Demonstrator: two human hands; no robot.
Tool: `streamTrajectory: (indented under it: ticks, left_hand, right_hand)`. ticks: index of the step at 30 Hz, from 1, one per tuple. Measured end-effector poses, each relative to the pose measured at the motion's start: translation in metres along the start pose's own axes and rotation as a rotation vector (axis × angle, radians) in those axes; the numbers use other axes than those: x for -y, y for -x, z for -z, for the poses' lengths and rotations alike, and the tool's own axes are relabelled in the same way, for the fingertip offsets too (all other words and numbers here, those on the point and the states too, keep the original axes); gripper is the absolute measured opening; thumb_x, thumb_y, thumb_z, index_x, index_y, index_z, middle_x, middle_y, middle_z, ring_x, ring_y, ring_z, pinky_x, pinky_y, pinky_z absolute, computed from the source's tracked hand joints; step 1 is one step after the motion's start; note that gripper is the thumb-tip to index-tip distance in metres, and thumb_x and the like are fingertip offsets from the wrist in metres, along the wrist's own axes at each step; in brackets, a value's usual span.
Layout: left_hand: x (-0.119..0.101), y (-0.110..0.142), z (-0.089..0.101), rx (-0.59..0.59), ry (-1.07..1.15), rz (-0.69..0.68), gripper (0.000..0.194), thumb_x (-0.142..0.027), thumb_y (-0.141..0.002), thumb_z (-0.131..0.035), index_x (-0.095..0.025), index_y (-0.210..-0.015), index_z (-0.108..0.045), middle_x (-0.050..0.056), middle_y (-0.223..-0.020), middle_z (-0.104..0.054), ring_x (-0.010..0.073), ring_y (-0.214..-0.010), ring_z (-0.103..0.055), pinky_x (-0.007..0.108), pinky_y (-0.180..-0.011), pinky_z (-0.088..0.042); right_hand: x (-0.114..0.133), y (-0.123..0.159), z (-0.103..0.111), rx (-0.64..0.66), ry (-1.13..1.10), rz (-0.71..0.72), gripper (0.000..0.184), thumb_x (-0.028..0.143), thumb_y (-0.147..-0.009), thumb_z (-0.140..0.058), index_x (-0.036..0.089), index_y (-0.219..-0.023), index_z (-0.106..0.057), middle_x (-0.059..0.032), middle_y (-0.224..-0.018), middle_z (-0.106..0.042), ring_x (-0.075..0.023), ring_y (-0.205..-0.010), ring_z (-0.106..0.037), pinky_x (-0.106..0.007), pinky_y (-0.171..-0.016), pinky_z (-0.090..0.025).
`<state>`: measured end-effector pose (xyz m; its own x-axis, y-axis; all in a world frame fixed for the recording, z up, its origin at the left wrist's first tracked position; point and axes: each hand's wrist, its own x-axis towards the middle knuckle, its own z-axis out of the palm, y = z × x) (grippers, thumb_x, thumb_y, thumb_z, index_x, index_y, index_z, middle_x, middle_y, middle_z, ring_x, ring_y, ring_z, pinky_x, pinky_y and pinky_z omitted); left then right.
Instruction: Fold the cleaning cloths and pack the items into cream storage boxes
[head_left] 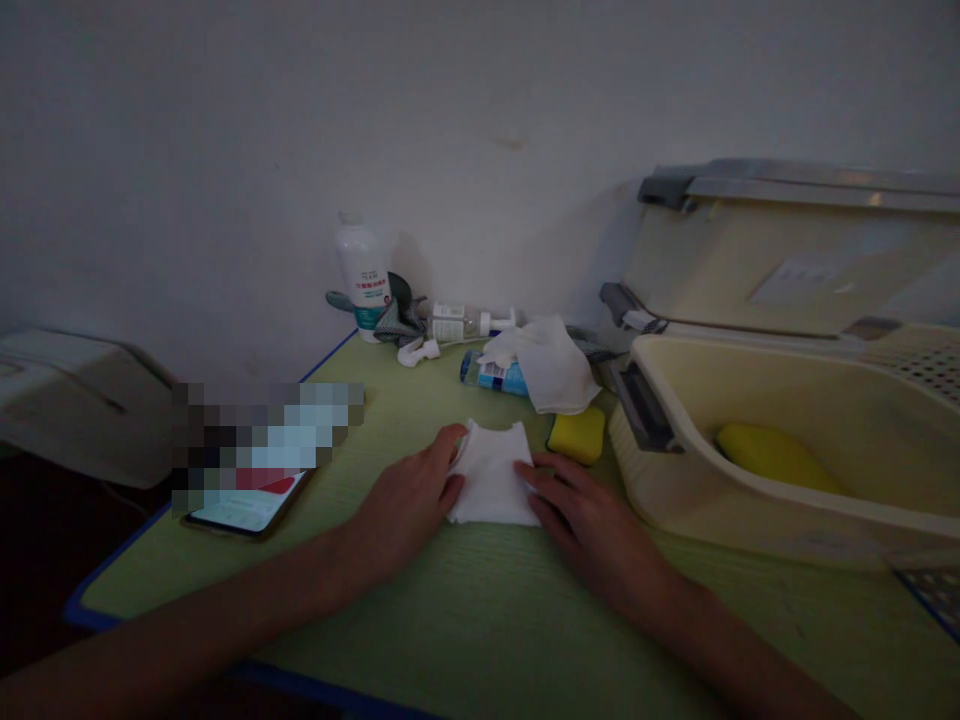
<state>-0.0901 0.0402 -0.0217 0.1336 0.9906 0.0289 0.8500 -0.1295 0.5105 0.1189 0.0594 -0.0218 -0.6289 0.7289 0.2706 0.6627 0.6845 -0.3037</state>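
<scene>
A folded white cloth, roughly square with uneven edges, lies flat on the green table between my two hands. My left hand holds its left edge, with the thumb near the middle of that side and the fingers by the far corner. From the right, my right hand grips the other edge, its fingertips resting on top of the cloth. A yellow sponge with a dark underside sits just beyond my right hand. Behind it, a crumpled white cloth partly covers a blue-labelled bottle.
An open cream bin stands at right, its lid raised, a yellow sponge inside. By the wall are a white bottle, a lying pump bottle and a white spray head. A lit phone lies left.
</scene>
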Motion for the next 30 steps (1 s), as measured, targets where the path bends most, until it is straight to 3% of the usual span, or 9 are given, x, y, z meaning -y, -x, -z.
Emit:
streamTrajectory:
  ticks: [3, 8, 10, 13, 16, 23, 30]
  left_hand:
    - [0.005, 0.002, -0.004, -0.039, -0.010, -0.061, 0.036, -0.018, -0.086, -0.039, -0.017, -0.121, -0.038, 0.008, -0.096, -0.059, 0.0231, -0.088, -0.059, 0.040, -0.079, -0.047]
    - [0.015, 0.002, -0.010, -0.254, -0.027, -0.256, 0.027, -0.015, -0.085, -0.041, -0.017, -0.110, -0.050, 0.012, -0.118, -0.049, 0.0239, -0.108, -0.051, 0.042, -0.089, -0.046]
    - [0.016, 0.001, -0.012, -0.274, -0.065, -0.359, 0.031, -0.009, -0.085, -0.037, -0.017, -0.110, -0.054, 0.012, -0.127, -0.045, 0.0241, -0.119, -0.043, 0.044, -0.097, -0.042]
    - [0.017, 0.000, -0.013, -0.075, -0.074, -0.494, 0.045, 0.001, -0.083, -0.030, -0.018, -0.116, -0.054, 0.009, -0.137, -0.042, 0.0197, -0.129, -0.035, 0.042, -0.106, -0.034]
    - [0.017, -0.002, -0.014, 0.104, -0.060, -0.491, 0.058, 0.005, -0.079, -0.028, -0.018, -0.129, -0.044, 0.007, -0.143, -0.036, 0.0167, -0.133, -0.031, 0.040, -0.109, -0.031]
    - [0.013, -0.005, -0.007, 0.193, -0.249, -0.476, 0.058, -0.001, -0.083, -0.031, -0.018, -0.137, -0.031, 0.011, -0.148, -0.023, 0.0215, -0.136, -0.023, 0.044, -0.107, -0.028]
    - [0.010, -0.018, 0.009, 0.343, -0.263, -0.546, 0.057, -0.005, -0.083, -0.031, -0.011, -0.140, -0.024, 0.015, -0.149, -0.015, 0.0225, -0.138, -0.010, 0.044, -0.111, -0.017]
  right_hand:
    - [-0.001, 0.001, 0.000, -0.019, 0.018, 0.019, 0.032, 0.017, -0.088, -0.044, 0.017, -0.116, -0.060, -0.0133, -0.114, -0.060, -0.0237, -0.100, -0.061, -0.042, -0.084, -0.053]
    - [-0.002, 0.002, 0.000, -0.030, 0.026, 0.036, 0.032, 0.018, -0.087, -0.045, 0.014, -0.115, -0.059, -0.0145, -0.114, -0.060, -0.0243, -0.102, -0.059, -0.043, -0.085, -0.052]
    - [-0.001, 0.002, 0.000, -0.026, 0.042, 0.043, 0.032, 0.017, -0.087, -0.045, 0.012, -0.116, -0.059, -0.0153, -0.113, -0.060, -0.0250, -0.101, -0.059, -0.043, -0.085, -0.052]
    - [0.001, 0.001, -0.001, -0.027, 0.055, 0.055, 0.034, 0.014, -0.086, -0.044, 0.012, -0.117, -0.058, -0.0152, -0.109, -0.059, -0.0247, -0.099, -0.059, -0.043, -0.083, -0.053]
    - [0.001, 0.001, -0.003, -0.032, 0.049, 0.042, 0.036, 0.012, -0.085, -0.043, 0.014, -0.118, -0.057, -0.0147, -0.110, -0.057, -0.0230, -0.096, -0.059, -0.041, -0.079, -0.054]
    - [-0.002, 0.002, -0.008, -0.051, 0.100, 0.039, 0.038, 0.009, -0.083, -0.041, 0.012, -0.118, -0.056, -0.0181, -0.127, -0.048, -0.0253, -0.104, -0.056, -0.044, -0.082, -0.052]
    - [-0.004, 0.001, 0.005, 0.052, 0.118, 0.150, 0.042, 0.021, -0.081, -0.049, 0.005, -0.120, -0.056, -0.0159, -0.124, -0.056, -0.0302, -0.110, -0.050, -0.049, -0.091, -0.047]
